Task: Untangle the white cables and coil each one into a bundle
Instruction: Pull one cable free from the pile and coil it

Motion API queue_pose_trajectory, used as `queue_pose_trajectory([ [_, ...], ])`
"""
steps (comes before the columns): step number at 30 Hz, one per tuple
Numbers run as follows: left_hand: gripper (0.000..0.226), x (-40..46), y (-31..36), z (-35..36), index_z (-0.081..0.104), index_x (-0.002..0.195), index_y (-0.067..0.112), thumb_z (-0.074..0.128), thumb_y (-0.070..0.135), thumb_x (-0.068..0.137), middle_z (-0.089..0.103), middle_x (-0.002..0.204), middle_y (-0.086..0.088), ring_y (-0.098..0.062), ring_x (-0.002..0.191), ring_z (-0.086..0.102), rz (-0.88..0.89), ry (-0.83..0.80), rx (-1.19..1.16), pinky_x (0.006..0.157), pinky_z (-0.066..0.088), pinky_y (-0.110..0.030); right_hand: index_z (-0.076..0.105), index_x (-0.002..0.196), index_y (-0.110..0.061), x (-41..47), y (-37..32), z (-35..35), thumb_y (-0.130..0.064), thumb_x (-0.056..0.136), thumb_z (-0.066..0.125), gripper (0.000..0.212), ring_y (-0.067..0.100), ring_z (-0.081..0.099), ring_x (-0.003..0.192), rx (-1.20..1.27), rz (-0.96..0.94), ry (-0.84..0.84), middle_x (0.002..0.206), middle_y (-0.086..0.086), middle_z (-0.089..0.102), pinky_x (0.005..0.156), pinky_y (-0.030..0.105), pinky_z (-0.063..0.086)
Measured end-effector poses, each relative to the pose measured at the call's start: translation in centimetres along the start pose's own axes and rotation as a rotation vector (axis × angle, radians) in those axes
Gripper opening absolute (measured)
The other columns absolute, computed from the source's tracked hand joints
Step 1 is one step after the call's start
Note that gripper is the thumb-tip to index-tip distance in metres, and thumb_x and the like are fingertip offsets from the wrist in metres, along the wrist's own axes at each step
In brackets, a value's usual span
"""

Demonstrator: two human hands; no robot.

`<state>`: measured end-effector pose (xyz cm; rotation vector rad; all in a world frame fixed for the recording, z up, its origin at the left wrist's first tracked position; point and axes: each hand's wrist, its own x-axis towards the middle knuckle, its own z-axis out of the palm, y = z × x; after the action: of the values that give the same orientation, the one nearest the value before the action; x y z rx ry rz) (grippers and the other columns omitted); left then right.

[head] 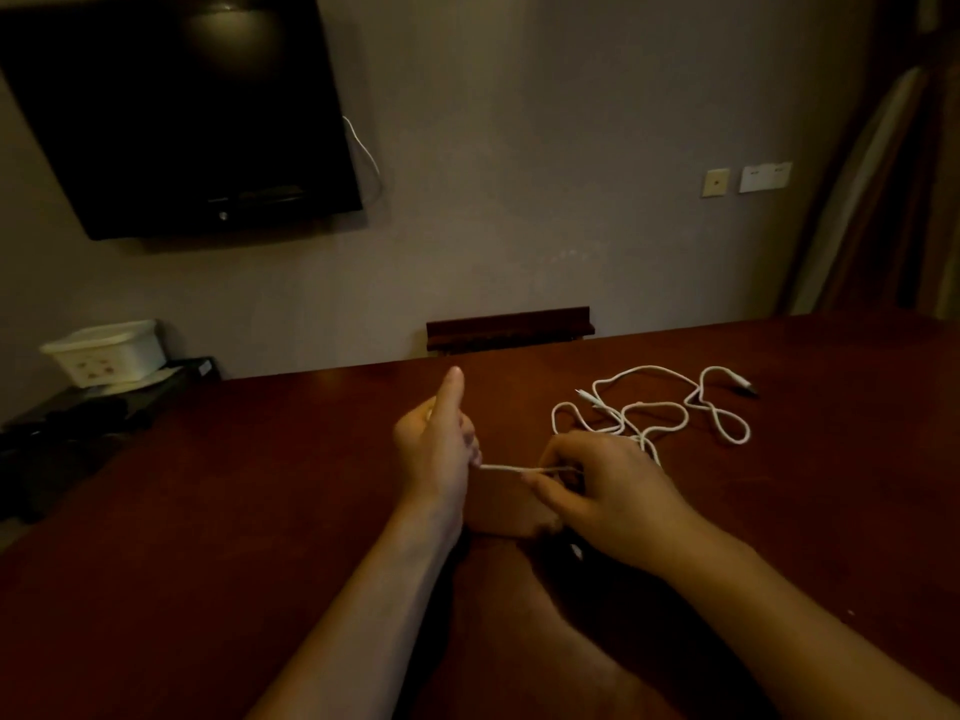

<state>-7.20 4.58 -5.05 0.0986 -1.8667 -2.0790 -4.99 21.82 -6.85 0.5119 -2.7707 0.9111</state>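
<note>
Two hands over a dark red table (260,485), a short stretch of white cable (511,468) pulled taut between them. Left hand (436,449) curled around one end of that stretch, thumb sticking straight up, maybe a few wraps already tucked in the palm, though too dim and hidden to say for sure. Right hand (597,485) pinching the same strand between thumb and fingertips, just beside the left. Held stretch running almost dead level, left to right.

Rest of the cable spilling out past the right hand, up and to the right, away from the body: a loose tangle of loops (654,407) lying flat on the table, with a plug end (745,385) at the far right and another small end (584,393) poking out near the middle. Possibly two cables crossing in there.

So all the slack sitting on the right side, much nearer the right hand than the left. Probably mid-coil: right hand best placed to feed more length in from the pile toward the left. Crossed loops likely to snag if dragged fast.
</note>
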Motion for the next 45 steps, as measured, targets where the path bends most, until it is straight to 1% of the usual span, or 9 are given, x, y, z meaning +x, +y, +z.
queue_pose_trajectory([
  [5,0.041,0.0,-1.2,-1.0,0.058,0.082,0.015,0.049,0.047,0.107,0.062,0.077,-0.004,-0.007,0.064,0.054,0.267,-0.215,0.515,0.057,0.043,-0.024,0.069,0.102,-0.032,0.1,0.7,-0.3,-0.034,0.105,0.055,0.014,0.007,0.069,0.094,0.299,0.072,-0.012,0.099,-0.007,0.071,0.090,0.038,0.060],
  [9,0.021,-1.2,-1.9,0.4,0.058,0.098,0.033,0.044,0.044,0.110,0.061,0.091,0.009,-0.005,0.081,0.059,0.383,-0.398,0.637,0.063,0.047,-0.023,0.072,0.102,-0.027,0.4,-0.2,-0.7,-0.028,0.106,0.054,0.019,-0.001,0.068,0.084,0.557,0.070,0.028,0.094,-0.008,0.070,0.070,0.018,0.057],
  [15,0.069,-1.7,-1.4,0.6,0.072,0.082,0.026,0.031,0.080,0.097,0.068,0.073,0.005,-0.008,0.069,0.065,0.327,-0.369,0.570,0.060,0.049,-0.030,0.076,0.099,-0.019,0.2,-1.5,-1.0,-0.023,0.107,0.051,0.027,0.007,0.069,0.076,0.829,0.155,0.002,0.092,0.009,0.070,0.062,0.016,0.054],
  [20,0.062,-1.0,-1.5,0.0,0.062,0.069,0.024,0.032,0.067,0.103,0.056,0.060,0.005,-0.006,0.056,0.053,0.287,-0.229,0.654,0.049,0.035,-0.020,0.072,0.102,-0.022,0.4,-0.9,-0.2,-0.022,0.106,0.055,0.018,0.031,0.067,0.089,0.711,0.116,0.032,0.099,0.012,0.069,0.077,0.033,0.055],
  [26,0.029,-0.2,-2.7,-0.8,0.061,0.091,0.031,0.046,0.047,0.109,0.063,0.079,0.003,-0.007,0.066,0.058,0.282,-0.349,0.668,0.054,0.043,-0.021,0.070,0.100,-0.031,0.5,0.6,-0.4,-0.029,0.107,0.054,0.017,0.013,0.069,0.084,0.407,0.147,-0.056,0.090,-0.002,0.070,0.074,0.030,0.055],
  [32,0.039,-0.9,-2.7,-0.1,0.054,0.082,0.031,0.035,0.046,0.112,0.055,0.077,0.007,-0.009,0.066,0.050,0.338,-0.424,0.822,0.060,0.036,-0.026,0.068,0.104,-0.030,0.3,0.1,-0.4,-0.027,0.107,0.053,0.015,0.003,0.064,0.064,0.420,0.121,0.102,0.082,-0.003,0.068,0.059,0.020,0.051],
  [37,0.059,-1.2,-1.3,0.2,0.057,0.070,0.013,0.053,0.065,0.098,0.049,0.059,0.008,-0.005,0.053,0.044,0.268,-0.248,0.497,0.050,0.035,-0.020,0.068,0.104,-0.023,-0.1,-1.1,0.1,-0.033,0.106,0.051,0.019,0.014,0.067,0.064,0.644,0.099,0.119,0.084,0.006,0.070,0.059,0.027,0.053],
  [42,0.051,-0.7,-0.3,-0.1,0.049,0.070,0.021,0.076,0.062,0.086,0.038,0.055,0.006,-0.010,0.047,0.035,-0.136,-0.212,-0.029,0.045,0.031,-0.023,0.060,0.086,-0.031,-0.9,-0.8,1.1,-0.044,0.106,0.040,0.031,0.010,0.063,0.067,0.079,-0.073,0.165,0.075,-0.005,0.066,0.067,0.049,0.054],
  [45,0.064,-0.5,0.0,-0.3,0.054,0.079,0.015,0.059,0.079,0.083,0.029,0.065,0.001,-0.011,0.051,0.025,-0.403,-0.304,-0.549,0.046,0.021,-0.024,0.061,0.088,-0.034,-0.8,-1.1,1.3,-0.043,0.104,0.045,0.024,0.008,0.061,0.070,0.144,-0.116,0.197,0.078,-0.010,0.064,0.065,0.042,0.053],
])
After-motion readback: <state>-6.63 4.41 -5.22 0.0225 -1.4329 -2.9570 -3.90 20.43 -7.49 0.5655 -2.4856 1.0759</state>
